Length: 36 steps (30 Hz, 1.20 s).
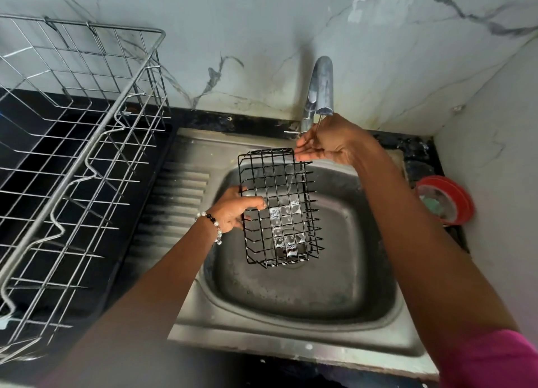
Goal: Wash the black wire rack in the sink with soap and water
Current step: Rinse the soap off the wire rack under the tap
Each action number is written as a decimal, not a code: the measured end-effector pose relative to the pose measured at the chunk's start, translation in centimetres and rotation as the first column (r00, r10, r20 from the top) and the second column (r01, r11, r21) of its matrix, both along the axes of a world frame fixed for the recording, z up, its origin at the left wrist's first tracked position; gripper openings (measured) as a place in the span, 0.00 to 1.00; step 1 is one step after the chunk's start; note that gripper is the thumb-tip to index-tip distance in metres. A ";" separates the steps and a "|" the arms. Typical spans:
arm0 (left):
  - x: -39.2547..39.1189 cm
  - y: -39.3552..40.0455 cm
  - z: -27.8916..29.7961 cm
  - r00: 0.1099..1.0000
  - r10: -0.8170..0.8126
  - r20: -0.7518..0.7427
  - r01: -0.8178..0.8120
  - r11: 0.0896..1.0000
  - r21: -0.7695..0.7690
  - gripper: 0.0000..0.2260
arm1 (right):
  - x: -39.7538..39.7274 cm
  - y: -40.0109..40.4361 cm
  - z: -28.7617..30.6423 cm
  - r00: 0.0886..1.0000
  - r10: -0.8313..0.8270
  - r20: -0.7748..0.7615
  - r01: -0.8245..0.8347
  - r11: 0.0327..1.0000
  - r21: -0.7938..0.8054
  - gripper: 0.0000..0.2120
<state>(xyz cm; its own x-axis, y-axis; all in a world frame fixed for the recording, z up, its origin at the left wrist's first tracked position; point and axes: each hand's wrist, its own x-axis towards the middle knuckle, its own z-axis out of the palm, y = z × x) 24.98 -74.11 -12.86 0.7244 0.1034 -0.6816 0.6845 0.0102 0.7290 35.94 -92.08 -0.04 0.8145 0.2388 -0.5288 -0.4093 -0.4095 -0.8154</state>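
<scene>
Over the sink [291, 341], left hand [233, 210] grips empty black wire rack [279, 204]; right hand [326, 143] relaxed.

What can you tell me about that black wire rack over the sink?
The black wire rack is a small oblong basket of thin, glossy black wire in a grid, with low sides. It is held tilted above the sink basin. The left hand grips its left edge; the right hand is at its far corner. Soap film fills some cells.
</scene>
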 end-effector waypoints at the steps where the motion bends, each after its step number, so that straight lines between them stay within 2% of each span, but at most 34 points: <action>1: 0.0 0.0 0.0 1.000 0.002 0.002 -0.002 1.000 -0.004 0.32 | 0.0 0.0 -0.1 1.000 0.002 -0.009 -0.002 1.000 0.006 0.11; 4: 0.0 0.0 0.0 1.000 0.007 0.004 -0.007 1.000 -0.014 0.33 | 0.0 0.0 -0.3 1.000 -0.021 0.014 0.022 0.999 -0.026 0.10; 7: 0.1 -0.1 0.0 1.000 0.012 0.009 -0.011 1.000 -0.019 0.33 | -0.1 0.1 -0.3 1.000 -0.026 -0.002 0.026 0.999 0.028 0.11; 19: -0.1 -0.5 0.4 0.999 0.034 -0.003 -0.034 0.999 -0.028 0.31 | -0.1 0.3 0.0 0.999 -0.041 -0.007 0.042 0.996 0.077 0.09; 23: -0.1 -0.6 0.4 0.999 0.034 -0.001 -0.034 0.999 -0.037 0.30 | -0.4 0.3 0.0 0.999 -0.023 0.042 0.023 1.000 0.009 0.08; 26: -0.1 -0.7 0.6 0.999 0.033 -0.002 -0.033 0.999 -0.037 0.30 | -0.5 0.4 0.1 1.000 -0.017 0.000 0.017 0.998 0.062 0.10; 31: -0.1 -0.7 0.6 0.999 0.031 -0.007 -0.031 0.999 -0.035 0.29 | -0.3 0.2 0.3 0.999 -0.049 0.014 0.048 0.996 0.071 0.09; 36: -0.1 -0.7 0.5 0.999 0.038 -0.010 -0.038 0.998 -0.039 0.30 | -0.2 0.2 0.3 0.998 -0.036 0.041 0.035 0.999 0.032 0.09</action>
